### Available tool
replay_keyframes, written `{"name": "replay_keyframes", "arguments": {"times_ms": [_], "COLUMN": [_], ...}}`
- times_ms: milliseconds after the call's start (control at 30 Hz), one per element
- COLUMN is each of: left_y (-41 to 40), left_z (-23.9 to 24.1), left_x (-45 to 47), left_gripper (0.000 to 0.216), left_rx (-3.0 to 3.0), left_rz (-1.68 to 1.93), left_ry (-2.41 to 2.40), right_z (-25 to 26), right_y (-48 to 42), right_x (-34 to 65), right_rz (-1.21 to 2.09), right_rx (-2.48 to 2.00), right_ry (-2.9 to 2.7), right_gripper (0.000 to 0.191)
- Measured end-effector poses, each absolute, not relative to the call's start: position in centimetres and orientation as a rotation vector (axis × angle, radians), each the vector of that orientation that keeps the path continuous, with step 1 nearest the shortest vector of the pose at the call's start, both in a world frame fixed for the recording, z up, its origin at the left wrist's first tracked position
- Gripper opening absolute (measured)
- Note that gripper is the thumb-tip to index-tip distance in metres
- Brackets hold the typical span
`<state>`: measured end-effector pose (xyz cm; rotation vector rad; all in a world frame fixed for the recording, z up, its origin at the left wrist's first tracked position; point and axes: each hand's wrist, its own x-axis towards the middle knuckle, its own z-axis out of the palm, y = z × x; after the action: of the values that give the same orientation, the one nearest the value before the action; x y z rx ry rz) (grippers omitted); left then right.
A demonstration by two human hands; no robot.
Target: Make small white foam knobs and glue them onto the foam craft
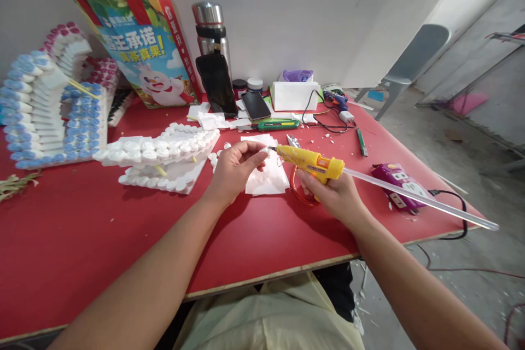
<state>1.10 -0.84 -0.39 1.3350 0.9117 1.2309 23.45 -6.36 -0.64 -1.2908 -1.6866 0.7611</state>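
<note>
My right hand (334,194) grips a yellow glue gun (312,162) with a long clear glue stick (418,197) jutting out behind it to the right. The gun's nozzle points left at a small white piece (264,149) pinched between the fingers of my left hand (233,169). Both hands hover over a white paper sheet (268,178) on the red table (102,229). Just left of my left hand lies a white model (162,156) built of foam and white bottle caps.
A blue-capped foam model (49,115) and a printed bag (131,33) stand at the back left. A steel flask (211,33), two phones (233,90), a white box (293,95), a purple power strip (400,186), orange scissors (297,188) and a grey chair (410,63) are around.
</note>
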Motion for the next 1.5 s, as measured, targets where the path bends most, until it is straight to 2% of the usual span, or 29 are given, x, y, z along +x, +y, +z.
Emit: {"name": "replay_keyframes", "arguments": {"times_ms": [233, 533, 700, 933, 1233, 1500], "left_y": [-0.8, -0.6, -0.7, -0.8, -1.0, -0.9], "left_z": [-0.6, -0.8, -0.6, -0.6, -0.5, -0.7], "left_x": [1.1, 1.0, 1.0, 1.0, 1.1, 1.1], "left_gripper": [0.023, 0.027, 0.027, 0.027, 0.024, 0.023], "left_rx": [1.349, 1.285, 1.313, 1.269, 1.234, 1.180], "left_rz": [1.221, 1.234, 1.223, 1.232, 1.220, 1.227], "left_ry": [0.908, 0.934, 0.919, 0.900, 0.863, 0.845], "right_z": [-0.9, -0.3, -0.5, -0.7, -1.3, -2.3], "right_y": [-6.4, -6.5, -6.3, -6.3, -4.2, -3.1], "right_x": [23.7, 23.3, 23.4, 23.5, 30.0, 32.8], "right_rz": [0.768, 0.759, 0.731, 0.692, 0.505, 0.317], "right_rx": [-1.378, -1.215, -1.255, -1.408, -1.638, -1.956], "right_ry": [-1.609, -1.697, -1.691, -1.619, -1.501, -1.505], "right_gripper": [0.047, 0.035, 0.036, 0.046, 0.044, 0.058]}}
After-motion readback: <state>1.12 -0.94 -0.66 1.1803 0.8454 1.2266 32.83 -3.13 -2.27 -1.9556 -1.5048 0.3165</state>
